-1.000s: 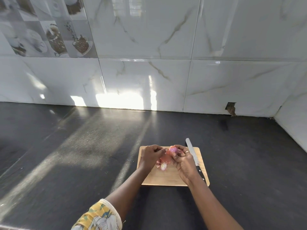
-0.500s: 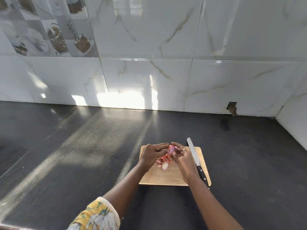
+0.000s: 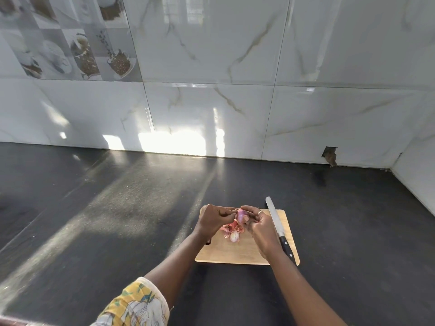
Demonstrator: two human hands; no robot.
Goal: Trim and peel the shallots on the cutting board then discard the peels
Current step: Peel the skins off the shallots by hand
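A purple shallot (image 3: 241,215) is held above the wooden cutting board (image 3: 237,254). My right hand (image 3: 260,228) grips it from the right, fingers curled round it. My left hand (image 3: 215,220) pinches at the shallot's left side with thumb and fingertips, where a strip of skin seems to lie. Below the hands, reddish peels (image 3: 231,228) lie in a small heap on the board. A pale peeled shallot (image 3: 234,236) rests next to the heap.
A long knife (image 3: 277,228) with a black handle lies along the board's right side, its blade tip reaching past the far edge. The board sits on a dark countertop (image 3: 117,220). White marble tiles (image 3: 211,114) form the wall behind and at the right corner.
Both hands stay at the shallot over the board. My left fingers have shifted from lying over it to pinching at its left side. The knife has not moved.
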